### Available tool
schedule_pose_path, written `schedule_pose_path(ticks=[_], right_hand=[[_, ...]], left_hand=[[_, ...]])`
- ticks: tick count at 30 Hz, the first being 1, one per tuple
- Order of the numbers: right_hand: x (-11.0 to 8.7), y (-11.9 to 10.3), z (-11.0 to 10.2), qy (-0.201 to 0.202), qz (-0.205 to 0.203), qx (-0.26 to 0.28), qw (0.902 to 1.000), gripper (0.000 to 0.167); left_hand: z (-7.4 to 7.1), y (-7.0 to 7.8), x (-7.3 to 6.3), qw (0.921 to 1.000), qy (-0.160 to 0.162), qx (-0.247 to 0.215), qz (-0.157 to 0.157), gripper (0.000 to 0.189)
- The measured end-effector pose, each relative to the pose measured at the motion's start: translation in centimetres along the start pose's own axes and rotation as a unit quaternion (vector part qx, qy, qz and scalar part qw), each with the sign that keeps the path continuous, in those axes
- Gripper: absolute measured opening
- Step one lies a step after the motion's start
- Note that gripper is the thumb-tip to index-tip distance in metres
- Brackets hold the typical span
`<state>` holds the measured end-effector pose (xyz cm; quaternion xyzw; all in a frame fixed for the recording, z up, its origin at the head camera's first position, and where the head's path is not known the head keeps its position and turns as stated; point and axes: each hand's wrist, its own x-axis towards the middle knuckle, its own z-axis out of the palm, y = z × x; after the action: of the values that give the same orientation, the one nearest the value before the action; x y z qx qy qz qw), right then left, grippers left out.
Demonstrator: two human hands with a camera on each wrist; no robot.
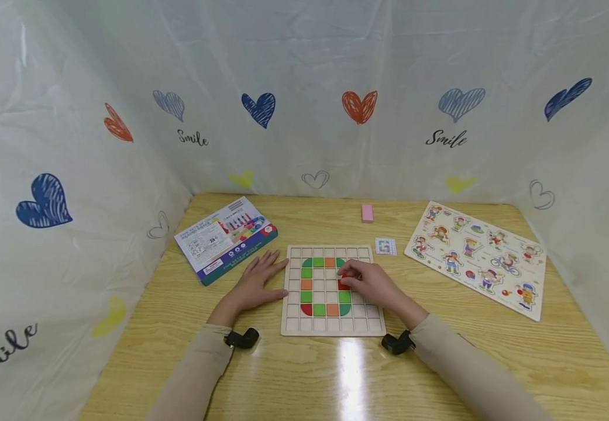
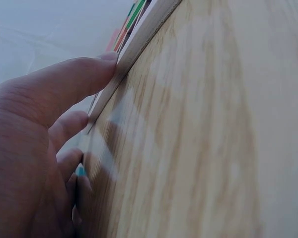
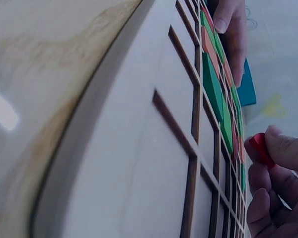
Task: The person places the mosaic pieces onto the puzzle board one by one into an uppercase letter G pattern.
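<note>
A wooden grid board [image 1: 293,327] lies on the table, with green, orange, red and teal tiles forming a ring in its cells. Between thumb and finger, my right hand [image 1: 370,282] pinches a small red tile [image 3: 260,149] just above the ring's right side. That hand partly hides the cells beneath it. My left hand [image 1: 254,283] rests by the board's left edge, fingers spread; its thumb and a fingertip touch the rim [image 2: 134,49] in the left wrist view.
A game box [image 1: 225,240] lies at the back left. Behind the board are a pink block [image 1: 367,213] and a small pattern card [image 1: 385,246]. A wooden picture puzzle board [image 1: 478,257] lies to the right. A printed white curtain [image 1: 304,152] surrounds the table.
</note>
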<state>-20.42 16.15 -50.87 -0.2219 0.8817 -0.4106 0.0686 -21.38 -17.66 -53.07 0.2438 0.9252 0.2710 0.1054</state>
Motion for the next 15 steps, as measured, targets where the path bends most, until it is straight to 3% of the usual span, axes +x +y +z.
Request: schedule_pose_path(ticks=[7,15], right_hand=[[1.1,-0.4,1.1,0.002,0.013,0.002,0.9999,0.005],[1.5,-0.8,1.6,-0.002,-0.001,-0.01,0.9999,0.004]], left_hand=[[0.0,0.0,0.0,1.0,0.003,-0.001,0.0,0.084],[0.0,0.0,0.0,1.0,0.001,0.001,0.002,0.084]])
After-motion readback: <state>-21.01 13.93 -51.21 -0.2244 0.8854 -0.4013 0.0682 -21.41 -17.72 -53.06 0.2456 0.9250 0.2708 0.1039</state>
